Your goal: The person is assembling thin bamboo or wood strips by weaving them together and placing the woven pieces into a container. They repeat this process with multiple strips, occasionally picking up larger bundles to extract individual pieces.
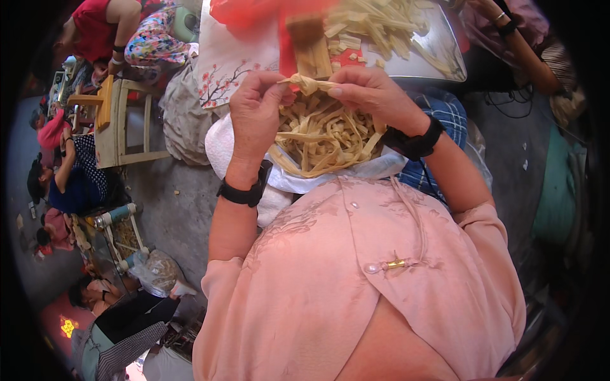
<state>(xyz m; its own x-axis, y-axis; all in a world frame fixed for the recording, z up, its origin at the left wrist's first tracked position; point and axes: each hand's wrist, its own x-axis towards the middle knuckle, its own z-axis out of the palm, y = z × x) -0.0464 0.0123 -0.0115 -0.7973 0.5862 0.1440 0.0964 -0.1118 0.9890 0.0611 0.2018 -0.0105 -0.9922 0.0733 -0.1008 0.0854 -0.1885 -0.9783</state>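
Between my two hands a pale yellow strip is stretched, with a folded knot (307, 84) at its middle. My left hand (259, 105) pinches one end of the strip between thumb and fingers. The other end is pinched by my right hand (372, 95), also closed. Just below the knot is a heap of long, tangled pale strips (333, 136) in a container with a white plastic liner (302, 184). Whether the strip in my hands joins this heap cannot be seen. A wooden block (311, 54) stands just beyond the knot.
A metal tray (438, 47) with flat strips (375, 28) lies at the far right of the table. Red plastic (248, 13) covers its far left part. A wooden stand (130, 124) is on the left, with several people seated beyond; another person's arm (527, 54) shows far right.
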